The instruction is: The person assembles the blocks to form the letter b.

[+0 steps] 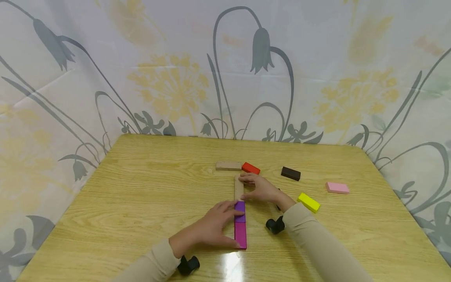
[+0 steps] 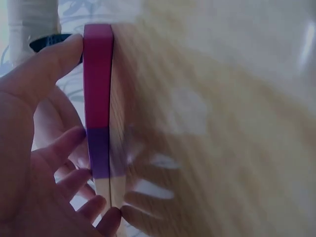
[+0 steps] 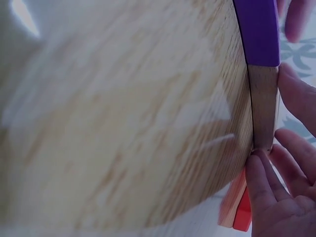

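Note:
Three blocks lie end to end in a line running away from me: a magenta block [image 1: 240, 235] nearest, a purple block [image 1: 240, 218], then a plain wooden block [image 1: 239, 188]. My left hand [image 1: 215, 225] spreads along the near blocks. Its thumb touches the magenta block's near end, and its fingers reach the purple block. In the left wrist view, the left fingertips [image 2: 79, 136] rest along the row's side. My right hand [image 1: 262, 188] holds the plain wooden block, with the thumb by the purple joint and the fingers [image 3: 259, 173] at the far end.
Behind the row lie another wooden block [image 1: 228, 166] and a red block [image 1: 251, 168], close together. To the right are a dark brown block [image 1: 290, 173], a yellow block [image 1: 309, 202] and a pink block [image 1: 337, 188]. A patterned cloth [image 1: 197, 70] hangs behind the table [image 1: 158, 176].

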The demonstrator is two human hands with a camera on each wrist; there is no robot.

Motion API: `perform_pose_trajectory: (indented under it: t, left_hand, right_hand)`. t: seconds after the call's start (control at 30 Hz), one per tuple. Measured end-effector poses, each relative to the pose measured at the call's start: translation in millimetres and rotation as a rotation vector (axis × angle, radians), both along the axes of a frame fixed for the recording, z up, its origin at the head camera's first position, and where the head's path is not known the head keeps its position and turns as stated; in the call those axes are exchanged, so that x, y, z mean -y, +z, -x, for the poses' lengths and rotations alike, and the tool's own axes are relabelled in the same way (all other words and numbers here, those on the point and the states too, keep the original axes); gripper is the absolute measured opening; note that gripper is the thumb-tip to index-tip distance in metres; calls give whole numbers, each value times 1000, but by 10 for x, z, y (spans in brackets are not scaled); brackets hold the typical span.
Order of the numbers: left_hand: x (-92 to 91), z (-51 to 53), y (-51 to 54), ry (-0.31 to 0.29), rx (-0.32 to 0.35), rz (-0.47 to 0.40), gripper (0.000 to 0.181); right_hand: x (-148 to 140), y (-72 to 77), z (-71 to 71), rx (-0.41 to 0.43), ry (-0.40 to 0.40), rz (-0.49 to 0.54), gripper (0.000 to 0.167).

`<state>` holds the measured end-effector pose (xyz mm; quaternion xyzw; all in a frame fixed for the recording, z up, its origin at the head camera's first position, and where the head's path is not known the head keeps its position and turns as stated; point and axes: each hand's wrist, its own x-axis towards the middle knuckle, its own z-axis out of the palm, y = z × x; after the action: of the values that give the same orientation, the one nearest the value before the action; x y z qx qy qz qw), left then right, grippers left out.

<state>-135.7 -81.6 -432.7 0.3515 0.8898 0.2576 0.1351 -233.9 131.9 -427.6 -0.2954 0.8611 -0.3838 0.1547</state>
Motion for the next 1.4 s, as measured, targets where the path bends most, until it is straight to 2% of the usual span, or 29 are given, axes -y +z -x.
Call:
perform_pose_trajectory:
  t: [0.2,0.47,0.63,0.83,1.13,1.4]
  left_hand:
    - [37,52,-7,-7,57,-17,80]
    - [34,67,-9,-14,33,-16,78]
    - [29,69,-7,-3,35,-8,78]
    - [28,71,-10,-5,28,-8,77]
    - [19,63,1,-2,41,-12,77]
    - [18,68,-21,3,33,-5,78]
  right_hand:
    - [4,-10,3,2,0,3,62]
    - [7,2,10,19,-40,11,59]
    - [53,28,23,73,-146,56,52]
    - [77,13,81,91,-250,72,53]
    - [26,-27,187,96,-293,115,50]
    - [-16,-14,325,83,-297,105,49]
